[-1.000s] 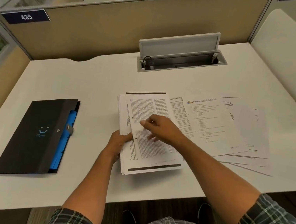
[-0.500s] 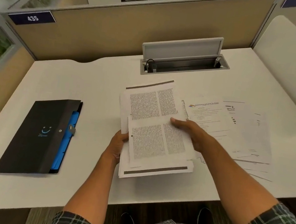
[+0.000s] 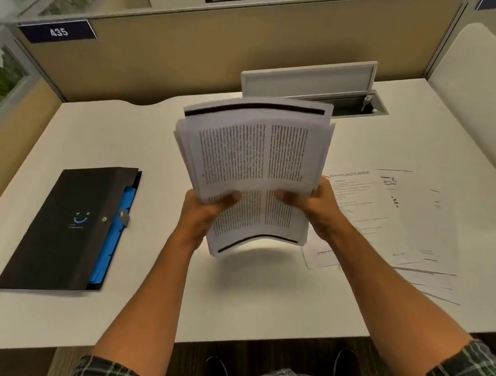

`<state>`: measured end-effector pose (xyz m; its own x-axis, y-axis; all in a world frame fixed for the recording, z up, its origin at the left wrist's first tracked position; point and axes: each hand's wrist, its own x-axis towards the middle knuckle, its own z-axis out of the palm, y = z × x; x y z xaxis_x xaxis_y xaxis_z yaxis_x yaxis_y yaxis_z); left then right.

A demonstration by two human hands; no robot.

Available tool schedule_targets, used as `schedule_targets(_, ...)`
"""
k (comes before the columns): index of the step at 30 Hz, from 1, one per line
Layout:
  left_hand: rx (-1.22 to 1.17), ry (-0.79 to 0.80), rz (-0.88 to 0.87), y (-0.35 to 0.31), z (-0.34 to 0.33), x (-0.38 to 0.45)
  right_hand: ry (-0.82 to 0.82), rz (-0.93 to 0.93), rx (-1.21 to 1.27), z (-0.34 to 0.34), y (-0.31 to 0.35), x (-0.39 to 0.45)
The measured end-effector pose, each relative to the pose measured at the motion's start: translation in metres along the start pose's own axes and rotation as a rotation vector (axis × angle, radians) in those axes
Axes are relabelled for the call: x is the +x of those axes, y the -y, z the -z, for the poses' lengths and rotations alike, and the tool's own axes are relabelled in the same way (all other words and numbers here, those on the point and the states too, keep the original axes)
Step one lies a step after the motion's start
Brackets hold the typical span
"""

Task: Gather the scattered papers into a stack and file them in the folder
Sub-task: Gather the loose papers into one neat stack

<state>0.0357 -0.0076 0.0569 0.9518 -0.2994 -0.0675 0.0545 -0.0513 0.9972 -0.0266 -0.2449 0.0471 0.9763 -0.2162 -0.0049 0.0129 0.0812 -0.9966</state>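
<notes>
Papers [image 3: 250,155] gripped by both hands; placard [image 3: 57,31] reads 435.

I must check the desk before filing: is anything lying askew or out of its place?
Yes. Several loose sheets lie fanned and overlapping on the desk, right of the hands, not yet gathered. The held stack, gripped by the left hand and right hand, bends, with uneven edges.

Warm, dimmish indoor light from overhead. Soft shadow on the counter [image 3: 243,271] beneath the raised paper stack [image 3: 253,169], whose print is motion-blurred. Wide-angle bending at frame edges; partition lines curve.
</notes>
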Motion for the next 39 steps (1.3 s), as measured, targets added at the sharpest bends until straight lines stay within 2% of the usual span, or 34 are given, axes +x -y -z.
schedule_targets(4,0.0,0.027,0.048,0.017,0.009,-0.006,0.082,-0.062,-0.017,0.003,-0.011,-0.005)
schedule_targets(10,-0.007,0.008,0.155,0.026,0.006,-0.004,0.09,-0.128,-0.109,0.009,-0.018,-0.009)
schedule_targets(12,-0.005,-0.008,0.189,0.026,0.004,0.0,-0.148,-0.152,-0.253,0.016,-0.025,-0.007)
schedule_targets(14,-0.014,-0.034,0.207,0.028,0.001,0.003,-0.462,-0.227,-0.578,0.033,-0.039,-0.005)
schedule_targets(15,-0.027,-0.052,0.217,0.029,0.0,0.004,-0.501,-0.302,-0.784,0.042,-0.047,-0.007)
schedule_targets(18,-0.053,-0.092,0.254,0.036,0.0,0.005,-0.352,-0.509,-1.246,0.063,-0.068,-0.018)
schedule_targets(23,-0.02,-0.076,0.299,0.044,-0.001,0.001,-0.286,-0.473,-1.521,0.061,-0.085,-0.022)
schedule_targets(34,-0.066,-0.148,0.314,0.052,0.001,-0.006,-0.078,-0.33,-1.693,0.061,-0.071,-0.019)
schedule_targets(37,-0.06,-0.161,0.318,0.055,0.003,-0.007,-0.085,-0.373,-1.68,0.062,-0.063,-0.017)
schedule_targets(39,-0.059,-0.165,0.322,0.058,0.005,-0.007,-0.145,-0.367,-1.602,0.06,-0.051,-0.016)
